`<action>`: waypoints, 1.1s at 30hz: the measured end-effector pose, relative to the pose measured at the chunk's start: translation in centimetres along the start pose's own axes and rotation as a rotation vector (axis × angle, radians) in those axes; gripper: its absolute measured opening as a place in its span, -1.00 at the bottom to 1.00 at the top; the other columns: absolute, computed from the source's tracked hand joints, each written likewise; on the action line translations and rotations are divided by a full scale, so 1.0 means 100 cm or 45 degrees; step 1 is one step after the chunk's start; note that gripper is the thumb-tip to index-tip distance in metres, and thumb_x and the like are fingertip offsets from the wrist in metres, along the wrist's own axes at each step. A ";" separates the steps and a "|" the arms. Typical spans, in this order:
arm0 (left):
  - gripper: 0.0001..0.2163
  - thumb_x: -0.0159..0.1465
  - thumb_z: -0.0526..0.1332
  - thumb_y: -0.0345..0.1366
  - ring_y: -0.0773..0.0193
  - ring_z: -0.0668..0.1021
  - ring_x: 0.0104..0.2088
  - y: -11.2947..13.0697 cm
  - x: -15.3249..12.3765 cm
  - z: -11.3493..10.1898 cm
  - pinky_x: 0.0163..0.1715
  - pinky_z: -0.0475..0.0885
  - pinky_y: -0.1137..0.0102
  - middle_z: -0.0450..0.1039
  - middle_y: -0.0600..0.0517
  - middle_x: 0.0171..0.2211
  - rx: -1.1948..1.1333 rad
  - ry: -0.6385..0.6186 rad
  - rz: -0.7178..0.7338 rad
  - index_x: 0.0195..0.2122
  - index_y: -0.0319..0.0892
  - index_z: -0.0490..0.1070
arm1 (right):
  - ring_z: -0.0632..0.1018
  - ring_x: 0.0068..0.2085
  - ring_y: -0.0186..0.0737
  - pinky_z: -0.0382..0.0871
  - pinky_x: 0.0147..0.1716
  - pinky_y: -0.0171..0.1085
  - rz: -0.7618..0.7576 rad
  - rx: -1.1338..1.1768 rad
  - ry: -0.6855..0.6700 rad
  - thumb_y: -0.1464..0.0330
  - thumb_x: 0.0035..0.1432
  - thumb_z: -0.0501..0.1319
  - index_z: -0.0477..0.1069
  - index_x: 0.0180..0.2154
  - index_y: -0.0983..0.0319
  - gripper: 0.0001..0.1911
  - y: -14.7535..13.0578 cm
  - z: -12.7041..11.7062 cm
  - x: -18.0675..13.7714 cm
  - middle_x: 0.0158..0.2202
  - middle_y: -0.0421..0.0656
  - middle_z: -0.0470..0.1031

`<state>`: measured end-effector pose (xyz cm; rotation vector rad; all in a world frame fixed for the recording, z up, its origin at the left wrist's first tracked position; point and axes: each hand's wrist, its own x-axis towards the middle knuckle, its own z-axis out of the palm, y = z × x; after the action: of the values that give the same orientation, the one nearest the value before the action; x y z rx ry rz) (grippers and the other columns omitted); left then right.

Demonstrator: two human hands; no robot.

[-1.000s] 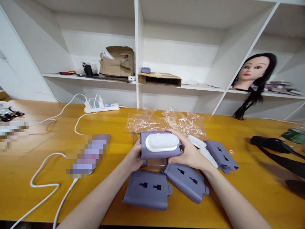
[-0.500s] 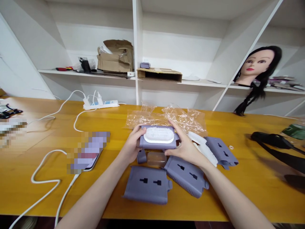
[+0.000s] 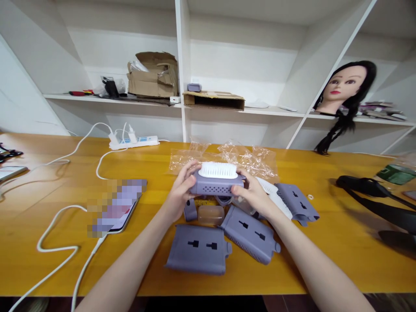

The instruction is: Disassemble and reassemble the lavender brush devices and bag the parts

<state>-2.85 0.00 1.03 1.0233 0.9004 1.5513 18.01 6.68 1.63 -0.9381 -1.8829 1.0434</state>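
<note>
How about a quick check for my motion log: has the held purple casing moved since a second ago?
Yes: the held purple casing tipped, its white bristles turning upward, and its lower edge rose in view, away from the resting clear box.

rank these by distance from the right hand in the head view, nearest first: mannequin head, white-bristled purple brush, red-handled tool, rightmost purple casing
From the right hand:
1. white-bristled purple brush: in its grip
2. rightmost purple casing: on the table, to the right
3. mannequin head: on the shelf, back right
4. red-handled tool: on the shelf, back left
</note>
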 end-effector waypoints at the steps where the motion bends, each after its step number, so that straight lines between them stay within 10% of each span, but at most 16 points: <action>1: -0.51 0.10 0.24 -0.05 0.06 0.39 0.03 -0.001 0.000 0.000 -0.34 0.43 0.39 0.20 0.00 0.20 0.069 -0.018 0.033 0.08 0.04 0.28 | 0.45 -0.50 -0.23 0.32 -0.46 -0.23 0.060 0.090 0.001 0.06 -0.05 0.27 0.36 -0.20 0.21 -0.55 -0.001 0.001 0.000 -0.52 -0.20 0.44; 7: -0.46 0.12 0.27 -0.17 0.06 0.47 -0.02 -0.017 0.004 -0.004 -0.22 0.45 0.31 0.26 -0.11 0.16 0.378 -0.194 0.324 0.13 -0.07 0.22 | 0.23 -0.79 -0.43 -0.01 -0.77 -0.37 0.460 0.626 -0.133 -0.11 0.10 -0.06 0.29 -0.48 0.23 -0.45 -0.012 0.002 0.000 -0.66 -0.11 0.47; 17: -0.44 -0.10 0.45 -0.26 0.07 0.56 -0.15 -0.017 -0.009 0.004 -0.13 0.45 0.20 0.54 -0.07 -0.15 0.903 -0.048 1.163 -0.02 -0.11 0.42 | 0.41 -0.75 -0.29 0.19 -0.77 -0.36 0.548 0.957 -0.442 0.00 0.07 0.06 0.35 -0.44 0.24 -0.57 -0.003 0.001 0.001 -0.68 -0.17 0.47; 33: -0.46 -0.12 0.43 -0.39 -0.03 0.41 0.07 -0.008 -0.021 0.012 0.14 0.19 0.17 0.47 -0.05 -0.01 0.591 -0.066 0.683 -0.04 -0.04 0.48 | 0.43 -0.71 -0.29 0.29 -0.69 -0.32 0.489 1.038 -0.341 0.07 0.03 0.08 0.39 -0.53 0.24 -0.61 -0.001 0.005 0.002 -0.66 -0.19 0.46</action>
<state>-1.26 -1.83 0.35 1.7393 1.0285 1.7756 17.51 6.63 1.60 -0.6855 -1.2630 2.0392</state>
